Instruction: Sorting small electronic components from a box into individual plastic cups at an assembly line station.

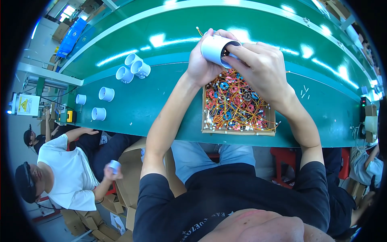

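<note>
1. Head view looking down: my left hand [203, 64] is wrapped around a short white plastic cylinder sleeve [213, 48], holding it tilted with its open end toward my right.
2. My right hand [260, 66] is at that open end; its fingertips [231, 54] are pinched at the rim, against a small dark wound part with orange wires that sits in the sleeve's mouth.
3. Both hands hover above a shallow brown cardboard tray [238, 131] resting on the front strip of the green conveyor table [161, 101].
4. That tray is packed with small coil parts [234, 103] in red and blue, tangled in orange and yellow wires.
5. To my left, six more white sleeves [107, 93] stand on the table, well apart from the tray.
6. Farther left, a seated person in a white shirt [68, 169] holds another white sleeve [115, 165] in one hand.
</note>
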